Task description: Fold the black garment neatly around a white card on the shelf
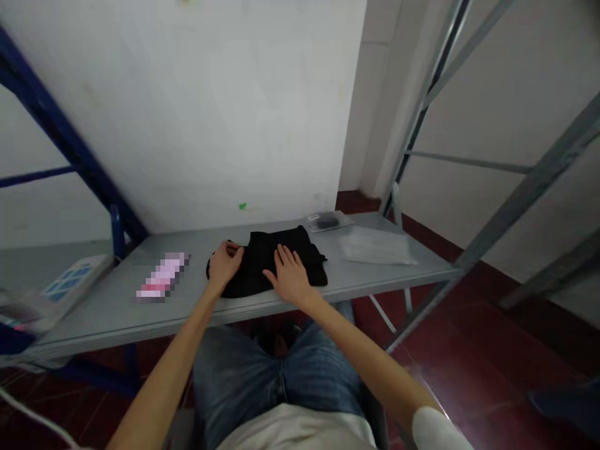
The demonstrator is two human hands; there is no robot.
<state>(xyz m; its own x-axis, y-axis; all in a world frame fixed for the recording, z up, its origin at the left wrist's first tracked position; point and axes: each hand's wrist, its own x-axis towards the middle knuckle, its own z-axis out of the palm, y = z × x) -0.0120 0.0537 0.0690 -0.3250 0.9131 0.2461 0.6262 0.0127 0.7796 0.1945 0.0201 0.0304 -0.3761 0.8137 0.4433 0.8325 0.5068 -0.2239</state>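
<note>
A black cloth (262, 259) lies spread on the grey table (197, 306), near its front edge. At the cloth's left part, my left hand (225, 264) has its thumb and fingers pinched together on the fabric. My right hand (289, 275) rests flat on the right half of the cloth, palm down, with its fingers apart.
Behind the cloth to the right lies a clear plastic packet (325, 221) with a dark item inside. A white translucent bag (377, 245) is right of it. A pixelated pink object (163, 276) lies left, and a white box-like item (70, 287) farther left. Metal frames flank the table.
</note>
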